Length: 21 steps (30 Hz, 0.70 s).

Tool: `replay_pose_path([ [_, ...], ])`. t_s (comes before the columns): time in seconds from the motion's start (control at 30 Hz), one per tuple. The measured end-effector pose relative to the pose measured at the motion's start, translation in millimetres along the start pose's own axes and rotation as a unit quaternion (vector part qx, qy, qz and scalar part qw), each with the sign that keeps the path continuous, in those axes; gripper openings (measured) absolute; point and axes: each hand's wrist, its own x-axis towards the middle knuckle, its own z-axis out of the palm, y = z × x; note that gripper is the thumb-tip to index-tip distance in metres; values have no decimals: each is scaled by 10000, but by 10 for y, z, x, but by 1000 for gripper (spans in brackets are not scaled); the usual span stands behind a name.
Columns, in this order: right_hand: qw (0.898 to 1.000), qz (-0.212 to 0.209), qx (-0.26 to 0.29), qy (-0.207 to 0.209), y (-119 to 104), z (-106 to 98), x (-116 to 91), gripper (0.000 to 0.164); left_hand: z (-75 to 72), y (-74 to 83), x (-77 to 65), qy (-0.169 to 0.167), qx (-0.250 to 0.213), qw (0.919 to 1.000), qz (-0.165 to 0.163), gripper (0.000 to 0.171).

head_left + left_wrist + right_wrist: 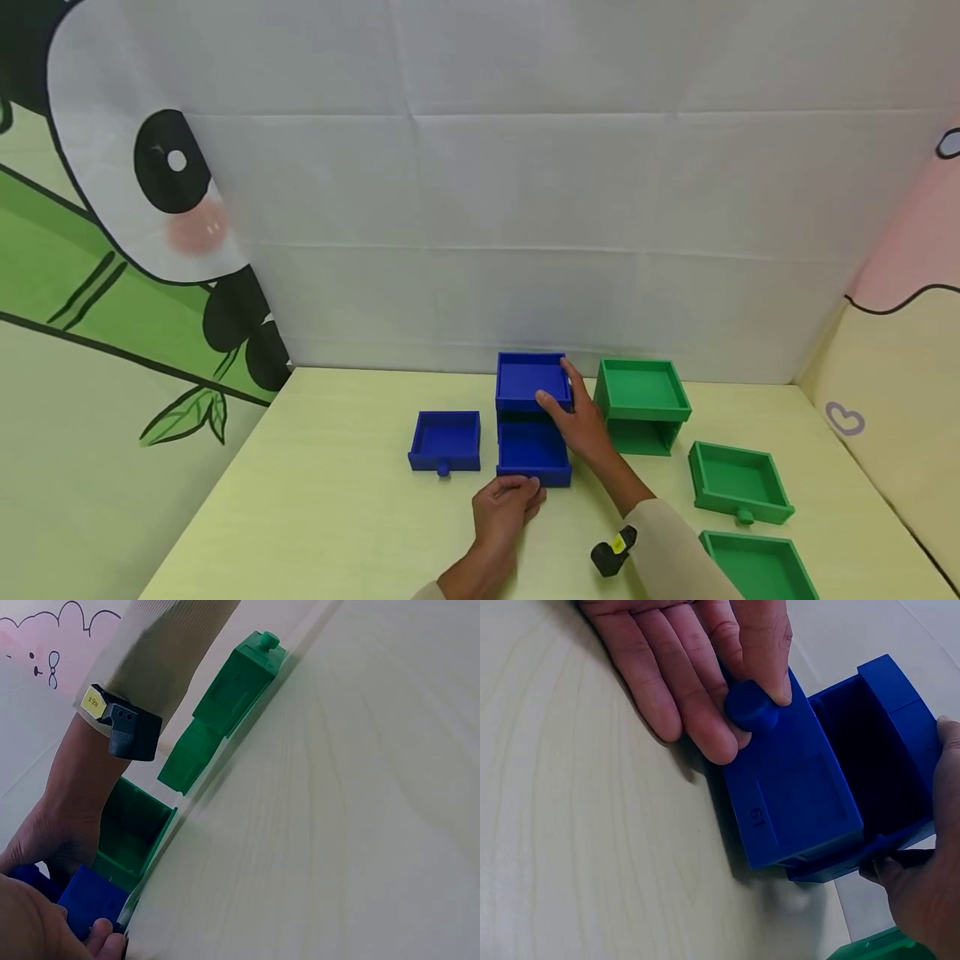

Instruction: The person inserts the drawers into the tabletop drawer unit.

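A blue two-level drawer cabinet (532,377) stands on the table, and a blue drawer (533,447) sticks out of its lower level. The drawer's front, marked 61, has a round knob (751,706). My left hand (500,515) pinches that knob, with the other fingers spread below it in the right wrist view. My right hand (588,429) grips the cabinet from its right side, thumb toward the front and a finger at the back of the top. The upper level is an open gap. Left of the cabinet lies a second blue drawer (446,437), knob facing forward.
Close on the right stands a green cabinet (643,392) with open levels. Two green drawers lie farther right, one a green drawer (741,478) and nearer me another green drawer (761,567). A white cloth wall (450,183) rises behind the table (315,500).
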Motion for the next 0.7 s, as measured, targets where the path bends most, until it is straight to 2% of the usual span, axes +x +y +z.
replay_pose_path([
  [0.47, 10000, 25, -3, -23, 3, -6, 11, 82, 28, 19, 17, -35, -86, 10000, 9, 8],
  [0.7, 10000, 28, 17, -55, -30, -15, -13, 82, 48, 7, 29, 139, 47, 9999, 38, 9],
])
